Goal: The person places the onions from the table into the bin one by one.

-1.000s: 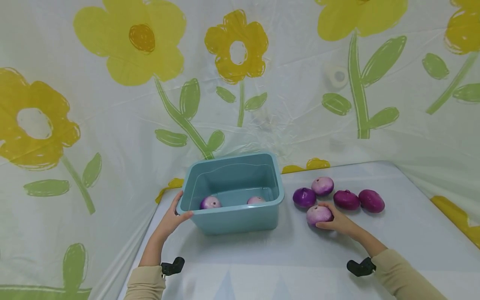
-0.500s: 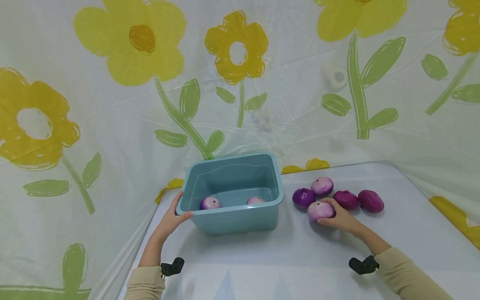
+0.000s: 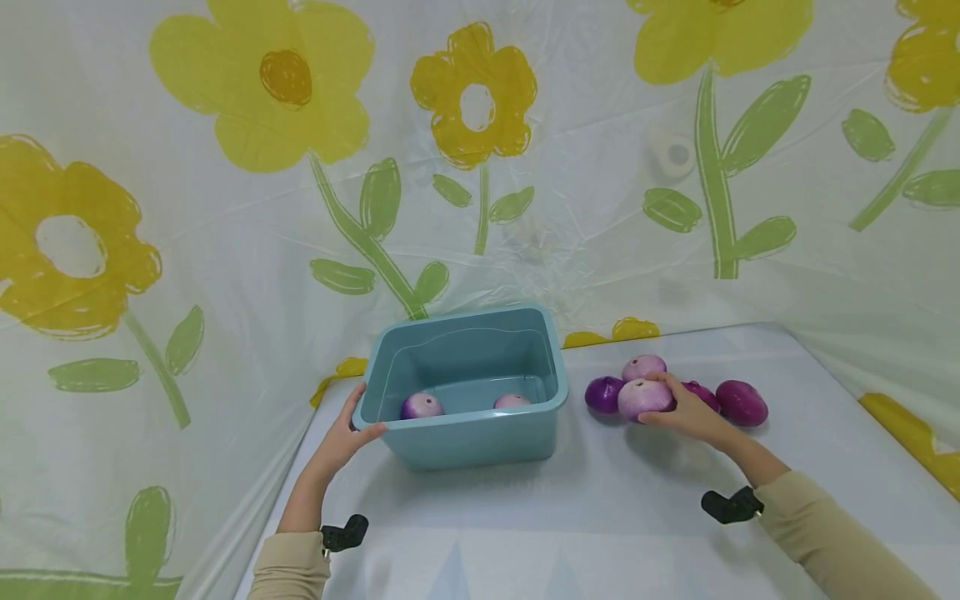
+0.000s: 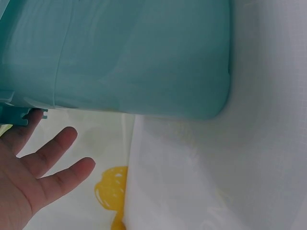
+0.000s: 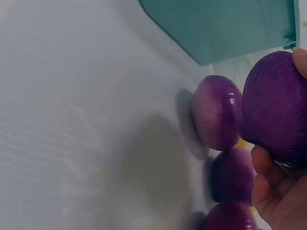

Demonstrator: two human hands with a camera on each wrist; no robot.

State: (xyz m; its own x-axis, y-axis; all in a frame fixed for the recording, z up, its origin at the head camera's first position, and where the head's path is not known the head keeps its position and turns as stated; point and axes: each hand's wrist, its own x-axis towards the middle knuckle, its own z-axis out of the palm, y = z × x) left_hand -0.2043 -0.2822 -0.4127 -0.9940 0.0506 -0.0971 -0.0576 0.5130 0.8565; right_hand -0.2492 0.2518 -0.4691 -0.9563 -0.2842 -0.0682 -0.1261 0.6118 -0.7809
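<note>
Floral curtain [image 3: 570,192] as backdrop, yellow blooms on white; pale table [image 3: 480,533] below. One blue-green bin [image 3: 472,443], two onions [image 3: 422,406] inside. Left hand [image 3: 347,437] at bin's near-left corner, thumb at rim, other fingers straight and spread. Right hand [image 3: 686,412] with thumb and fingers curled round one pale-topped purple onion [image 3: 641,401], aloft right of bin, shadow beneath. Four further onions [image 3: 742,403], clustered on table: one pale, three darker.

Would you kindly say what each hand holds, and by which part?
Right hand: an onion, around its right side. Left hand: the bin, by its near-left rim corner.
</note>
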